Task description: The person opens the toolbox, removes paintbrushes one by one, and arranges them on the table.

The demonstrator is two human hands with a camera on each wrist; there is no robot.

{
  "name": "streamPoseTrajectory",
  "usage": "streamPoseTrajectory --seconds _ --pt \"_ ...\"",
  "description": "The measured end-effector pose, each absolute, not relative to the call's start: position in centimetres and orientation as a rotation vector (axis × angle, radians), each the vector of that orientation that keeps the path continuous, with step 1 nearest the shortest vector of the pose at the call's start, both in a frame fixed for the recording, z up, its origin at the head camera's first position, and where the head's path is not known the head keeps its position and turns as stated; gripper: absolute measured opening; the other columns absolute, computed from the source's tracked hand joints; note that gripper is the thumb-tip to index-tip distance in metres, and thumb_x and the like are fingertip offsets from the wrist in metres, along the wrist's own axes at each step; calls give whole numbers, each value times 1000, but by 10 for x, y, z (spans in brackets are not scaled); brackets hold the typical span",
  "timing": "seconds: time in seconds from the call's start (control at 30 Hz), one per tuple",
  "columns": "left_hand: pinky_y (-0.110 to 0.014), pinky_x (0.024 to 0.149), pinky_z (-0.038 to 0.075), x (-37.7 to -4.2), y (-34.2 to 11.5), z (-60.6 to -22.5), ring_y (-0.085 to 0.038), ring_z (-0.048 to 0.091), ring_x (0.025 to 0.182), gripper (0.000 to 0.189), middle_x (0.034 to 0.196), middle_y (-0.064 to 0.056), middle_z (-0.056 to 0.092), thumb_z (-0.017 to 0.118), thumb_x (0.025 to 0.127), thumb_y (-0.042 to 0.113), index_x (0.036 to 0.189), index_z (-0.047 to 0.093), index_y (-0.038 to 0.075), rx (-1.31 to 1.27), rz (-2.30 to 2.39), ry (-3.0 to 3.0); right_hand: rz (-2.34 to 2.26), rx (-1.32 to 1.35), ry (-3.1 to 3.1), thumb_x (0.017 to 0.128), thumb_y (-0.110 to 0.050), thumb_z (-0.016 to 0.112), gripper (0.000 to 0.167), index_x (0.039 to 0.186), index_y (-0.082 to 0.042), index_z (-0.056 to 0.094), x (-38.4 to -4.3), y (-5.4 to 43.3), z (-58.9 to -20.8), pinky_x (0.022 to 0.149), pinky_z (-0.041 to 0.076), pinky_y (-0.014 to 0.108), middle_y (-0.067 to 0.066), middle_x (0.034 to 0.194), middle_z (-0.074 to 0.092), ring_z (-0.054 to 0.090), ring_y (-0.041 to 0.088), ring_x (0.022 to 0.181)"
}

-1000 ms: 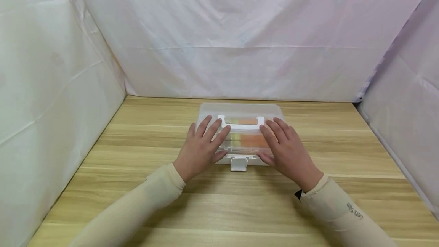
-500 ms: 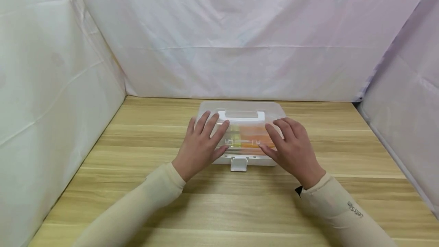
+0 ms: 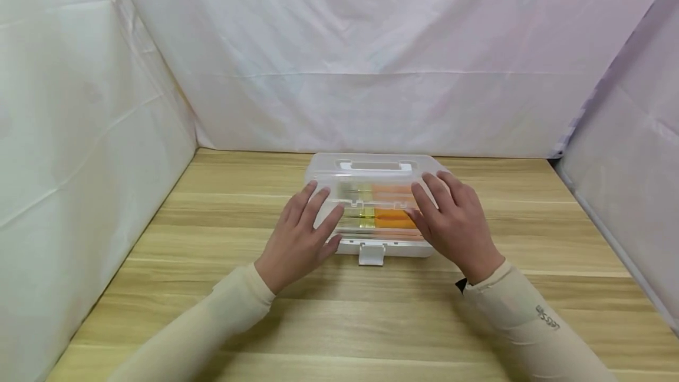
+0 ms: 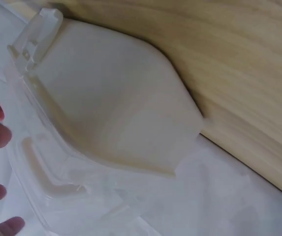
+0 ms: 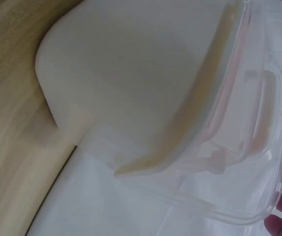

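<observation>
A clear plastic storage box (image 3: pixel 395 249) with a white handle (image 3: pixel 375 168) stands on the table. Its clear lid (image 3: pixel 329 168) is tilted up at the front, leaving a gap. Inside lie paintbrushes (image 3: pixel 398 217) with orange handles and gold ferrules. My left hand (image 3: pixel 296 233) is at the left front corner, fingers spread and fairly straight. My right hand (image 3: pixel 457 221) is at the lid's right side, fingers spread over it and thumb by its front edge. Exact contact there is hard to see. In both wrist views the fingertips show near the lid's rim.
A white latch (image 3: pixel 371 254) hangs down at the box's front. Behind the wooden table (image 3: pixel 371 323) hangs a white cloth (image 3: pixel 361 111), close to the box's back. More cloth walls flank the table at left and right.
The lid has tilted up and back, its handle shifting away from me and the brushes showing more clearly. My left hand has drawn slightly left and toward me. The right hand has moved slightly up.
</observation>
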State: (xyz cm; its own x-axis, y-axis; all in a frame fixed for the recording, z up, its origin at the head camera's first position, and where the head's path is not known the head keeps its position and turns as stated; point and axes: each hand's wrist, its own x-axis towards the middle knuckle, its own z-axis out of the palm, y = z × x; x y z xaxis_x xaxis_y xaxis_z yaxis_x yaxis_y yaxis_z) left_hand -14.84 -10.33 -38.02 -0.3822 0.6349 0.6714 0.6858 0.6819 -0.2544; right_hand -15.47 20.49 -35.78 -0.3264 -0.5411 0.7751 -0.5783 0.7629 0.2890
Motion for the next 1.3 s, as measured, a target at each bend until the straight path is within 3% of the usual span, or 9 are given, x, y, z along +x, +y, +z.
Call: streamPoseTrajectory --seconds 0.2,0.4,0.67,0.93,1.13,1.3 --pt "-50 97 43 -143 -108 -385 -41 48 121 54 127 -22 51 75 80 32 126 57 8 -1052 -79 -2087 45 834 -1981 100 -27 55 35 113 5 63 -159 204 -351 70 50 60 25 118 62 58 49 107" --pt "-51 100 41 -145 -114 -391 -42 45 126 57 135 -24 48 74 82 35 130 55 9 -1029 -46 -2130 -1 839 -2024 101 -26 53 36 115 6 62 -165 206 -342 76 51 60 27 120 62 58 49 108" --pt "-51 101 41 -149 -117 -397 -43 40 131 62 144 -27 40 72 85 39 135 52 8 -960 -43 -2244 -3 835 -2090 86 -13 75 38 116 6 62 -173 207 -331 83 52 57 25 120 64 59 47 111" --pt "-54 99 43 -152 -117 -401 -45 36 135 66 149 -28 33 71 85 39 139 48 9 -911 -112 -2306 -17 817 -2118 86 -10 75 38 117 6 63 -183 205 -323 88 52 55 25 121 64 59 45 114" --pt "-55 100 41 -153 -117 -400 -47 34 137 68 150 -28 32 73 83 38 140 47 11 -935 -116 -2310 38 810 -2119 83 -8 78 35 114 5 66 -197 204 -315 83 53 56 22 117 67 62 44 109" --pt "-57 102 39 -152 -119 -399 -46 29 141 68 151 -28 30 73 84 38 140 47 11 -933 -140 -2344 106 832 -2179 84 -8 78 32 111 5 68 -210 204 -307 89 51 54 23 113 68 62 43 106"
